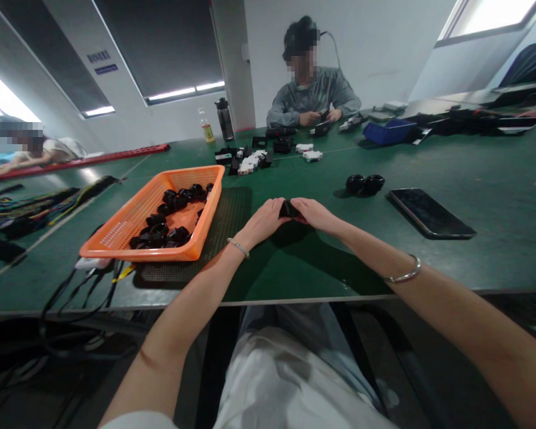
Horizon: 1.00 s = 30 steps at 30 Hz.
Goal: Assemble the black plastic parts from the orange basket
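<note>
Clock positions are taken from the held part; 12 o'clock points away from the wearer.

Table (pixel 495 179): the near edge lies at 6 o'clock. A part dropped toward it could roll off onto the floor.

Orange basket (pixel 209 220): stands at 9 o'clock, close to the left forearm. A wide elbow swing could knock it and scatter the loose black parts (pixel 178 202) inside.

Cables (pixel 116 274): at 8 o'clock they hang over the table edge by the basket's near corner. A snag on a sleeve could pull them and, if they are trapped beneath it, the basket also.

Phone (pixel 430 214): lies flat at 3 o'clock, beyond the right forearm. A rightward sweep could push it.

Left hand (pixel 265 220) and right hand (pixel 315 214): fingers closed in on the part from both sides; lower fingers hidden. Uneven pressure could twist it loose.

Two black round parts (pixel 365 185): side by side at 2 o'clock. Their curved sides could roll if bumped.

Black part (pixel 286 209): between the fingertips, mostly covered; misalignment could go unnoticed. Table contact cannot be told.
</note>
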Each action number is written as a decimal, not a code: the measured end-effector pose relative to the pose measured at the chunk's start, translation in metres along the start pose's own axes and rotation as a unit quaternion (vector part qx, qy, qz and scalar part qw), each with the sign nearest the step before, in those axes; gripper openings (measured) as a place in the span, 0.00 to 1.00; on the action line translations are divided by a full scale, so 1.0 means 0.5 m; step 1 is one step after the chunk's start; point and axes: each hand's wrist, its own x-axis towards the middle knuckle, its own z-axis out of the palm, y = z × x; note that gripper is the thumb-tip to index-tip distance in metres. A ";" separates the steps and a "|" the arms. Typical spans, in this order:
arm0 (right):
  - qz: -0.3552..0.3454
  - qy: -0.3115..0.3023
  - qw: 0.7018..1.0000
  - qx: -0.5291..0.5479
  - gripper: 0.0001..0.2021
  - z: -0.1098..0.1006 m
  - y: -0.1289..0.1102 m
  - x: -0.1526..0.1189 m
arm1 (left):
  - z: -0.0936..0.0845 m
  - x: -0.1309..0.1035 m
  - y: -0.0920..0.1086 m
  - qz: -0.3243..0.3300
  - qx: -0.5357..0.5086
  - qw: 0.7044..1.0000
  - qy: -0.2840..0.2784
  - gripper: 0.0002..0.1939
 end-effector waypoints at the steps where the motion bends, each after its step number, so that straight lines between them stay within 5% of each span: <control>1: -0.004 0.004 1.000 0.007 0.16 0.001 0.001 0.000 | 0.001 0.000 -0.001 -0.005 -0.015 1.000 0.000 0.18; 11: -0.089 0.016 0.996 -0.016 0.15 -0.007 -0.007 -0.013 | -0.002 0.004 -0.008 -0.134 -0.202 0.970 -0.017 0.16; 30: -0.151 0.043 0.976 -0.150 0.15 -0.006 -0.015 -0.016 | -0.010 -0.002 0.013 -0.106 -0.096 0.990 0.012 0.17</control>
